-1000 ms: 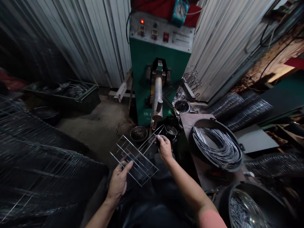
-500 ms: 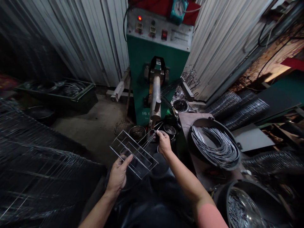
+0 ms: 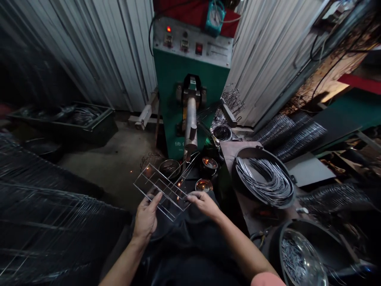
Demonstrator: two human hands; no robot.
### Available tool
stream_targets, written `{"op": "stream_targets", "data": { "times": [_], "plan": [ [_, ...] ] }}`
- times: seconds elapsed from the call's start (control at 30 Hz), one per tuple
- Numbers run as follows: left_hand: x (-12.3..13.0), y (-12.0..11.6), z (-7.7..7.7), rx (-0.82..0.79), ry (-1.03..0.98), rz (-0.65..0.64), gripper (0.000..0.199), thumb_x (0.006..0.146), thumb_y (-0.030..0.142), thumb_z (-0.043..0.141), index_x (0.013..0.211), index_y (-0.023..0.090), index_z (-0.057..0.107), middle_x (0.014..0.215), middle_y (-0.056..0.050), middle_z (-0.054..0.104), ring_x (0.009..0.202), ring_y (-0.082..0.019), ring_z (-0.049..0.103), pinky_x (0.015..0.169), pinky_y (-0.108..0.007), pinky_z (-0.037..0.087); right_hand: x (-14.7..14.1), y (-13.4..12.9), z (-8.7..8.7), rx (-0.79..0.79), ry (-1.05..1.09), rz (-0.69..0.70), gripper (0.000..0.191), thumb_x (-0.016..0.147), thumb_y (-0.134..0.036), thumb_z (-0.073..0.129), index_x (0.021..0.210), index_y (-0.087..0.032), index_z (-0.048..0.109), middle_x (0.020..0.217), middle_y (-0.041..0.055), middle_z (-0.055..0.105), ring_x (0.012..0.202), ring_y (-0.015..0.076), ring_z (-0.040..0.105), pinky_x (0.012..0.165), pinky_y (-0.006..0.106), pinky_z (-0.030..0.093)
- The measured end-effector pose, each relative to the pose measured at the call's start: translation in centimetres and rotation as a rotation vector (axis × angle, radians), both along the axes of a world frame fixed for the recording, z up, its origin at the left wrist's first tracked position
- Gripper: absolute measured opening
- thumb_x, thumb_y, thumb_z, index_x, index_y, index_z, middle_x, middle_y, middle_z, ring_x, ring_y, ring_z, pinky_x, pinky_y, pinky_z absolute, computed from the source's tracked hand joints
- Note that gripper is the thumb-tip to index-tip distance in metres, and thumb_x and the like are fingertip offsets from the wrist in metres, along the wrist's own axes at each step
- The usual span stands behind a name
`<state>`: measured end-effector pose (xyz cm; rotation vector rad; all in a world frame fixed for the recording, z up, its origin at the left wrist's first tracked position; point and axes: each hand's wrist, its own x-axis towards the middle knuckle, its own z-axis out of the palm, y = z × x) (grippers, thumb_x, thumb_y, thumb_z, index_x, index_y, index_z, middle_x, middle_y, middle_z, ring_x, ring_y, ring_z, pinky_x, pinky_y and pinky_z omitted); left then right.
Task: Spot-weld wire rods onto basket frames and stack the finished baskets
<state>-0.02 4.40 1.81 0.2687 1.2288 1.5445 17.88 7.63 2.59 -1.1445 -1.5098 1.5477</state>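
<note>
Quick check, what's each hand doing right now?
Left hand: closed, holding the wire grid by its edge.
Right hand: closed on the grid's near corner, apparently holding it.

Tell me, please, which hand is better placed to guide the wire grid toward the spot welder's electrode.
Probably the right hand: it sits at the edge of the wire grid nearest the spot welder's electrode, while the left hand holds its outer side, farther away.

Remote observation log: I record a small metalworking workshop making wire goods. Evidence: a green spot welder (image 3: 169,107) with a control panel (image 3: 190,43), corrugated steel walls (image 3: 268,59), a bare concrete floor (image 3: 101,171), coiled steel wire (image 3: 263,178) in a round black tub (image 3: 241,182), stacked welded wire grids (image 3: 38,222), and sparks (image 3: 131,171).
</note>
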Motion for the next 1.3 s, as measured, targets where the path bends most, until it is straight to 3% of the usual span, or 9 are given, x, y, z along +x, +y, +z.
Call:
{"op": "stream_targets", "data": {
  "times": [0.1,0.23,0.43,0.63,0.87,1.3],
  "plan": [
    [-0.2,0.1,-0.3,0.013,0.024,0.006,0.038,0.044,0.034,0.082,0.073,0.016,0.065,0.075,0.001,0.067,0.078,-0.014,0.061,0.078,-0.027,0.046,-0.7,-1.0,0.1,0.136,-0.102,-0.048,0.027,0.08,-0.038,0.053,0.065,-0.019,0.065,0.058,-0.0027,0.056,0.057,0.0117,0.049,0.055,0.021,0.036],
    [-0.4,0.3,0.0,-0.014,0.018,0.04,0.04,0.043,0.031,0.082,0.077,0.017,0.067,0.072,0.002,0.066,0.072,-0.013,0.061,0.072,-0.026,0.047,-1.7,-0.3,0.5,0.22,-0.147,-0.089,0.027,0.08,-0.037,0.052,0.064,-0.019,0.064,0.055,-0.0032,0.052,0.054,0.0111,0.045,0.053,0.021,0.032],
    [-0.9,0.6,0.3,-0.03,0.011,0.023,0.035,0.046,0.026,0.081,0.076,0.017,0.067,0.073,0.001,0.067,0.071,-0.012,0.061,0.069,-0.024,0.047,-2.0,0.0,0.3,0.261,-0.175,-0.099,0.03,0.082,-0.041,0.05,0.067,-0.02,0.066,0.058,-0.0019,0.056,0.056,0.0123,0.047,0.053,0.021,0.034],
    [-1.6,1.2,0.1,-0.057,0.072,0.002,0.033,0.048,0.028,0.08,0.077,0.017,0.067,0.071,0.002,0.067,0.064,-0.012,0.06,0.059,-0.022,0.047,-2.6,0.0,-0.3,0.257,-0.243,-0.044,0.025,0.085,-0.032,0.049,0.073,-0.017,0.066,0.063,-0.0011,0.059,0.06,0.012,0.051,0.057,0.02,0.036],
    [-1.3,0.2,-0.5,0.009,0.041,-0.008,0.035,0.049,0.027,0.081,0.08,0.017,0.068,0.077,0.001,0.069,0.074,-0.011,0.062,0.075,-0.023,0.047,-2.0,-1.5,-0.8,0.319,-0.301,-0.024,0.028,0.087,-0.033,0.046,0.079,-0.016,0.067,0.068,0.0006,0.062,0.062,0.0115,0.052,0.059,0.019,0.037],
    [-0.1,-0.7,-1.3,0.083,0.065,0.004,0.036,0.047,0.031,0.081,0.077,0.017,0.066,0.076,0.001,0.067,0.077,-0.014,0.061,0.081,-0.029,0.044,-1.4,-2.5,-1.7,0.34,-0.306,-0.113,0.033,0.085,-0.039,0.045,0.074,-0.015,0.064,0.062,0.0007,0.057,0.059,0.0121,0.05,0.056,0.021,0.036]
  ]
}}
